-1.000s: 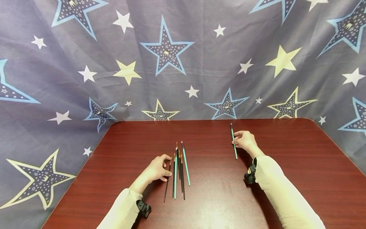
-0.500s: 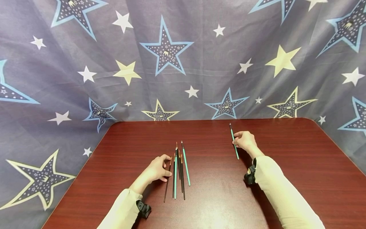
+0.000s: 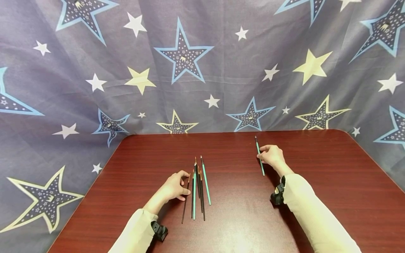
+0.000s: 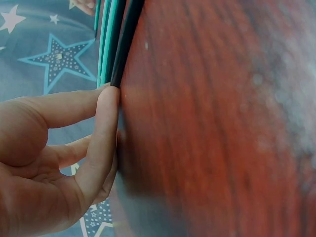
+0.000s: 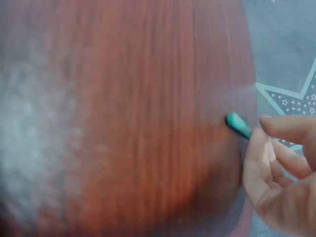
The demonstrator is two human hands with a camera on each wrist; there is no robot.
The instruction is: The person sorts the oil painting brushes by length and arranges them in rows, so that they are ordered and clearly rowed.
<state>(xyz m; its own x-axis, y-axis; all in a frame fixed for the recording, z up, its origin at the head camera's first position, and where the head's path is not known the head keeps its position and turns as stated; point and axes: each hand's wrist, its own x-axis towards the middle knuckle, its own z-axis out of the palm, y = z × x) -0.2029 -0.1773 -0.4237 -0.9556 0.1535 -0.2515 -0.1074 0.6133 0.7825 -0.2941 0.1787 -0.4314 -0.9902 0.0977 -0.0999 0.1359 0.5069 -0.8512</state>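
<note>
At the left end of a row of paintbrushes, my left hand [image 3: 173, 187] has its thumb and fingertips on a thin black paintbrush [image 3: 184, 211] with a brown tip. In the left wrist view that hand [image 4: 64, 163] pinches at the lower end of a dark handle [image 4: 126, 44]. Right of it on the table lie a turquoise brush [image 3: 194, 200], several black brushes [image 3: 201, 200] and another turquoise brush [image 3: 206, 181], bristles pointing away. Far to the right, my right hand [image 3: 272, 156] pinches a turquoise paintbrush [image 3: 262, 168]; its rounded handle end [image 5: 238, 124] shows in the right wrist view.
All of this is on a reddish-brown wooden table [image 3: 234, 189] with rounded far corners. A grey cloth with stars [image 3: 221, 70] hangs just behind the far edge and along the sides. Glare whitens the table's near middle.
The turquoise brush in my right hand tilts slightly, its lower end shifting a little right. My left hand and the row of brushes stay where they were.
</note>
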